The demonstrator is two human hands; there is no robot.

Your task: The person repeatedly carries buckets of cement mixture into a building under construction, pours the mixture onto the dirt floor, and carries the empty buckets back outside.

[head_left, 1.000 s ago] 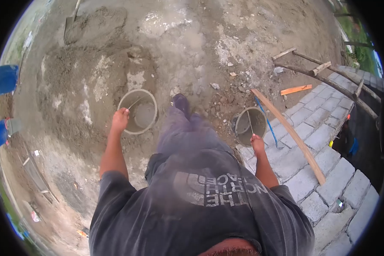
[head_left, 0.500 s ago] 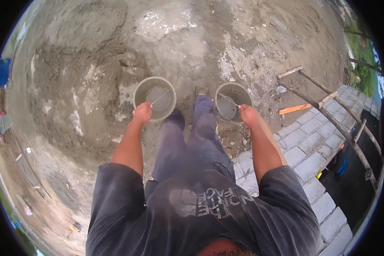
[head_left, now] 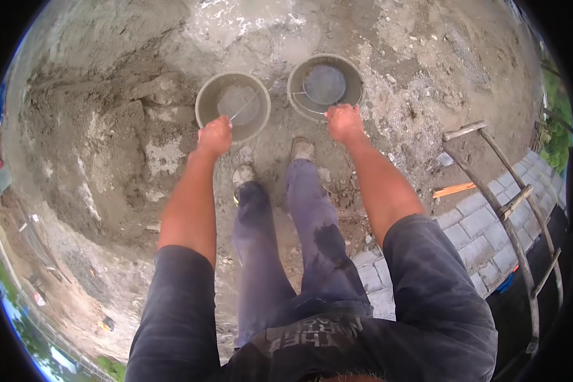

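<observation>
Closed round the thin wire handle of a grey bucket (head_left: 210, 95) is my left hand (head_left: 215, 136), at the bucket's near rim. A second grey bucket (head_left: 296, 79) hangs or stands to its right, its wire handle held in my right hand (head_left: 345, 122). Both buckets are seen from above, with grey residue on their inner bottoms. Whether they touch the ground is hard to tell. My two shoes are on the muddy ground just behind the buckets, below and between my hands.
Wet grey mud (head_left: 121, 57) spreads ahead and left. To the right lie grey blocks (head_left: 480, 223), an orange-brown wood piece (head_left: 454, 190) and a rough pole ladder (head_left: 518, 254) beside a dark pit. Blue containers show at the far left edge.
Both buckets have moved forward and closer together, still held by their handles. My feet have stepped, and the view has shifted, with the ladder now nearer and the long plank out of sight.
</observation>
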